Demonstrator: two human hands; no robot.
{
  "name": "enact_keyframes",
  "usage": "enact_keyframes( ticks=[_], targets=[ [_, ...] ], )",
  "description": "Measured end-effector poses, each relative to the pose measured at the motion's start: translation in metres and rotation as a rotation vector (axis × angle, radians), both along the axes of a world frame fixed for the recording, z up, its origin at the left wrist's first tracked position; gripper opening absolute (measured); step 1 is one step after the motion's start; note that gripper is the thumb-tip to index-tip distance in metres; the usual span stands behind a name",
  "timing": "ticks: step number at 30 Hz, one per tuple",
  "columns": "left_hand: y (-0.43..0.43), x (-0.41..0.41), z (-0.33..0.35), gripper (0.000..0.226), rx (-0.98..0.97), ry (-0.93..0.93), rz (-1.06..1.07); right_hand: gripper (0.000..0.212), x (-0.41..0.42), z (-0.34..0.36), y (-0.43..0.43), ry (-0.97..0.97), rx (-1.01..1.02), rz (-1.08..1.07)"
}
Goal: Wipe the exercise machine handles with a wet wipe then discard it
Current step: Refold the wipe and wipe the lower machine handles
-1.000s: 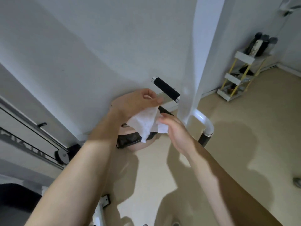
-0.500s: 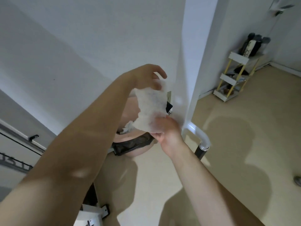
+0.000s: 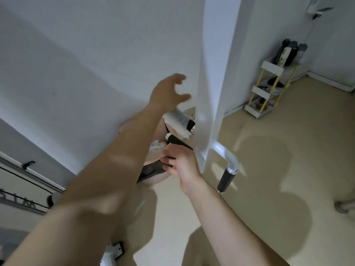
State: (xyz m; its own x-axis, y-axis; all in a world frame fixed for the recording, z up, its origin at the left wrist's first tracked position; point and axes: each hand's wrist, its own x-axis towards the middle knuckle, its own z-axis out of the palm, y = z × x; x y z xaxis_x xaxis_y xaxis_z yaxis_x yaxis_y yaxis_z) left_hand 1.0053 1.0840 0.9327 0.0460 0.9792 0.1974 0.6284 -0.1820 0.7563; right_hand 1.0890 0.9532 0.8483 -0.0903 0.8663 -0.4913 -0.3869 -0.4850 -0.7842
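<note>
The white wet wipe point(image 3: 178, 120) lies draped over a black foam handle point(image 3: 190, 123) of the white exercise machine, beside its upright post point(image 3: 213, 93). My left hand point(image 3: 169, 93) hovers just above the wipe with fingers spread, holding nothing. A second black handle point(image 3: 173, 140) sticks out just below. My right hand point(image 3: 181, 163) is under that handle, fingers loosely extended and empty. A third black handle point(image 3: 225, 179) hangs from a curved white tube at the right.
A pinkish bin with a black liner point(image 3: 153, 170) stands on the floor under my hands, crumpled white paper point(image 3: 157, 147) inside. A white and yellow shelf rack point(image 3: 269, 89) stands by the far wall. Beige floor spreads to the right.
Both hands have let go of the wipe, which now hangs over the upper handle. My left hand has lifted and opened; my right hand has dropped a little.
</note>
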Motion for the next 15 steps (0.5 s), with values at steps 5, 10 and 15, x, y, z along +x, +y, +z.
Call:
enact_keyframes(
  ticks=[5, 10, 15],
  targets=[
    [-0.030, -0.023, -0.056, 0.046, -0.269, -0.904, 0.518, 0.019, 0.019, 0.012, -0.022, -0.444, 0.410, -0.281],
    [-0.035, -0.004, -0.096, 0.111, -0.686, -1.432, 0.107, 0.033, 0.037, 0.029, -0.025, -0.682, 0.656, -0.606],
    [-0.017, 0.011, -0.116, 0.105, -0.604, -1.586, -0.088, 0.090, 0.051, 0.026, 0.010, -1.009, 0.756, -0.535]
  ],
)
